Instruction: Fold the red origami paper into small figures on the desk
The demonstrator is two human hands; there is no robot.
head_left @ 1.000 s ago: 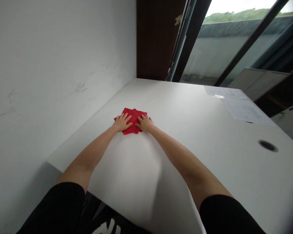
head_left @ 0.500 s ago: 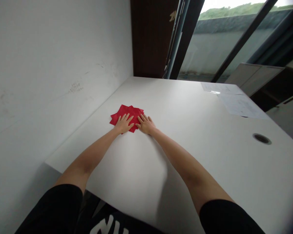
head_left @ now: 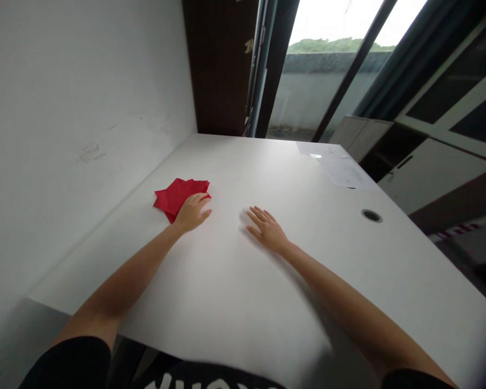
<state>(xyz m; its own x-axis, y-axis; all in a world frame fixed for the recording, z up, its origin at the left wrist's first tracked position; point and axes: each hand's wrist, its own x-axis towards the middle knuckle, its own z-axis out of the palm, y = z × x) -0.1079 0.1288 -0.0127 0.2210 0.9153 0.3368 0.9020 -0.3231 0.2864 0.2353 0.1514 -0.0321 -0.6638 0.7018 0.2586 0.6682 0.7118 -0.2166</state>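
Note:
Red paper sheets (head_left: 174, 195), fanned into a pointed, overlapping shape, lie on the white table (head_left: 235, 292) at the left, near the wall. My left hand (head_left: 191, 213) is at their near right edge, with its fingers over the red paper; part of the paper is hidden beneath it. Its fingers are stretched out, the thumb apart. To the right of the paper, my right hand (head_left: 268, 229) is held low above or on the table, fingers extended and holding nothing. I cannot tell whether it touches the tabletop.
White sheets of paper (head_left: 342, 172) lie at the far right of the table. A round dark cable hole (head_left: 371, 215) is set in the tabletop on the right. A marked white wall (head_left: 85, 108) borders the left side. Cabinets (head_left: 433, 167) stand beyond the right edge.
My right hand has come off the red paper and moved right over the table. My left hand stays at the paper. The view has shifted to the right.

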